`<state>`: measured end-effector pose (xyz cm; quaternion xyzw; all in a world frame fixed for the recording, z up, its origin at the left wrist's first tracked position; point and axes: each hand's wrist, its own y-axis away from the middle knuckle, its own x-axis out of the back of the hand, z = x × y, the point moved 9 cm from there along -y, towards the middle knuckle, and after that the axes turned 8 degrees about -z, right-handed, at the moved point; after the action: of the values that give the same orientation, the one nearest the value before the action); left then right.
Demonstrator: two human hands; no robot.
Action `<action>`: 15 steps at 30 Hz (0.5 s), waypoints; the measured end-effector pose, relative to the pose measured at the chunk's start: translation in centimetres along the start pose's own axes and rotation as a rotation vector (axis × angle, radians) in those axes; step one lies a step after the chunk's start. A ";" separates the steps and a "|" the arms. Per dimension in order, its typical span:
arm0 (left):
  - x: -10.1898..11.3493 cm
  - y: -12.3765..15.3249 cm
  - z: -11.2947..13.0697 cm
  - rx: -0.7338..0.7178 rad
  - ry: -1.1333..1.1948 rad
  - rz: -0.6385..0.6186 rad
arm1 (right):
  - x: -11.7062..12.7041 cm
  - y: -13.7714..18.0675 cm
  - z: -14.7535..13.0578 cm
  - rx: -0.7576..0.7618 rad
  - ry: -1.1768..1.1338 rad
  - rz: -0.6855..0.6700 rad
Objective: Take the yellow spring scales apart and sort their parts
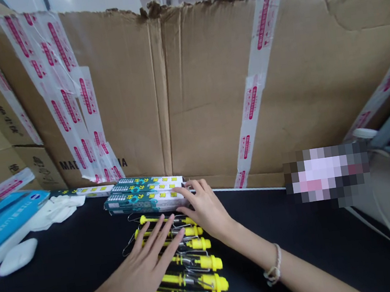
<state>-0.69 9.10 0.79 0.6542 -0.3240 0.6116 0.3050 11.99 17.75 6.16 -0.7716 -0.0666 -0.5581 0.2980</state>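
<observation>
My left hand (149, 263) lies flat with its fingers spread and straight, pressed on top of the row of yellow-handled tools (197, 261); it grips nothing. The tools lie side by side on the black table (71, 274), yellow ends to the right and thin wire loops to the left.

My right hand (205, 207) rests at the far end of that row, loosely open. Its fingertips touch the right end of the teal box (144, 200) that lies just beyond the row, but they are not closed around it. A beaded bracelet (273, 268) sits on that wrist, right of the row.

More teal boxes (149, 181) lie behind the first one, farther from the row. Well to the row's left are white gloves (57, 209), a blue carton (5, 221) and a white oval object (18, 255). Beyond the row stands a taped cardboard wall (209, 91).
</observation>
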 end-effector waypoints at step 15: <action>3.8 3.4 6.3 -0.358 -0.453 0.315 | 4.5 12.3 -0.3 0.170 -0.135 0.083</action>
<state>0.58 1.87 4.16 0.6513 -0.5833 0.4234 0.2371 18.79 6.51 5.55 -0.7814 -0.1017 -0.4842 0.3802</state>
